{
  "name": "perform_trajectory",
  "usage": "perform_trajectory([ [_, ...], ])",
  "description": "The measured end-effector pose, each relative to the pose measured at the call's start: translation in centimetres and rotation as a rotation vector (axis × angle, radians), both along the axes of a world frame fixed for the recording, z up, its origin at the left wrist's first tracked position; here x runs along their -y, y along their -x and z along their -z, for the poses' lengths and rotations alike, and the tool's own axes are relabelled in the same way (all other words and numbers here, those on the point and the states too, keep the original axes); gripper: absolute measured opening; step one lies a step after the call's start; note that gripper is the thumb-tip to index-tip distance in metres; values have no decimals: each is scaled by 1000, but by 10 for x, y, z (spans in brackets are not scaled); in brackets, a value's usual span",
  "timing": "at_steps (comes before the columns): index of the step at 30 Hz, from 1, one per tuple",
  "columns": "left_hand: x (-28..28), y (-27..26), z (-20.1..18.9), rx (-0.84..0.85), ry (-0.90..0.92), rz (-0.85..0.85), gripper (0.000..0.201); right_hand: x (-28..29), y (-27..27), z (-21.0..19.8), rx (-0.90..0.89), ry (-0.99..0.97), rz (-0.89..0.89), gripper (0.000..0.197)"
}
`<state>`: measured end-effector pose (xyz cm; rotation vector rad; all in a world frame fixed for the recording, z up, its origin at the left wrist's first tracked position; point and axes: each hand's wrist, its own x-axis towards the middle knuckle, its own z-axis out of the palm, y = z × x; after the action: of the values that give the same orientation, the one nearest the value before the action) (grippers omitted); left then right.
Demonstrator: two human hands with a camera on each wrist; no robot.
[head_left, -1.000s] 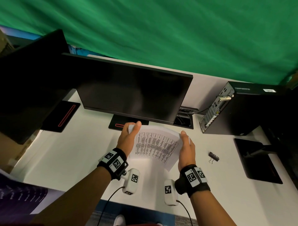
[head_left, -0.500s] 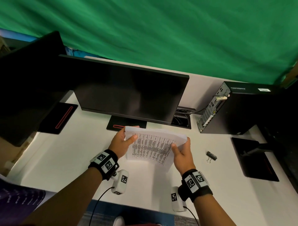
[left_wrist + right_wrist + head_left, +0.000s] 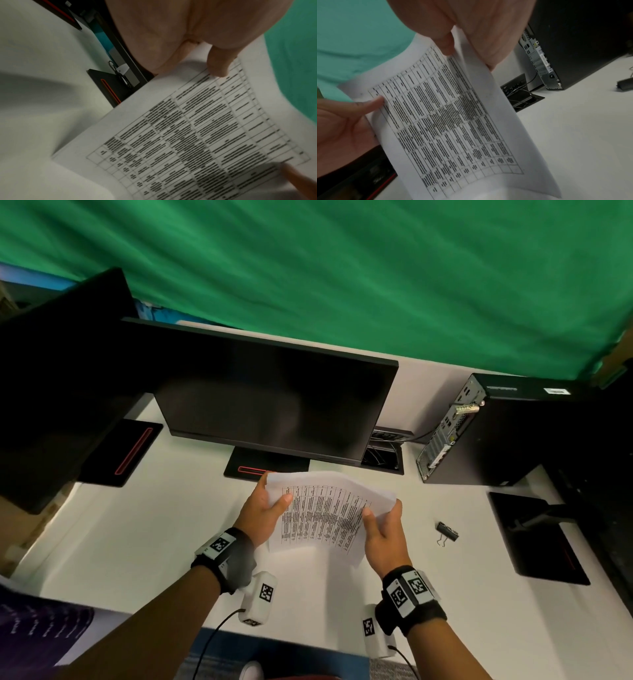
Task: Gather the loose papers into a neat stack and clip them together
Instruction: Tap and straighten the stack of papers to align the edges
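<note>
A stack of white papers (image 3: pixel 322 517) with a printed table on top is held up off the white desk (image 3: pixel 137 542), bowed in the middle. My left hand (image 3: pixel 263 511) grips its left edge, thumb on the printed face. My right hand (image 3: pixel 383 529) grips the right edge the same way. The left wrist view shows the papers (image 3: pixel 197 135) under my left thumb (image 3: pixel 217 63). In the right wrist view the papers (image 3: pixel 453 115) hang from my right thumb (image 3: pixel 447 43). A black binder clip (image 3: pixel 446 532) lies on the desk, right of my right hand.
A black monitor (image 3: pixel 274 405) stands just behind the papers, its base (image 3: pixel 267 467) under their far edge. A second monitor (image 3: pixel 58 378) is at the left. A black computer tower (image 3: pixel 496 429) and a cable port (image 3: pixel 383 460) sit at the back right. A black stand (image 3: pixel 537 539) is at the right.
Both hands have shifted from pressing the stack's sides to gripping its edges with thumbs on top. The papers have come slightly nearer and stay bowed.
</note>
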<state>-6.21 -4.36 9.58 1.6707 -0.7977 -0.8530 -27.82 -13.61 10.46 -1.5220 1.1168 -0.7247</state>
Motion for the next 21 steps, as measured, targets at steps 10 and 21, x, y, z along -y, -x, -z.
perform_trajectory([
  [10, 4, -3, -1, 22, -43, 1, 29, 0, 6, -24, -24, 221, 13, 58],
  [21, 5, -7, -1, -10, -29, 15, 33, -11, -14, -47, -738, 955, -181, 83],
])
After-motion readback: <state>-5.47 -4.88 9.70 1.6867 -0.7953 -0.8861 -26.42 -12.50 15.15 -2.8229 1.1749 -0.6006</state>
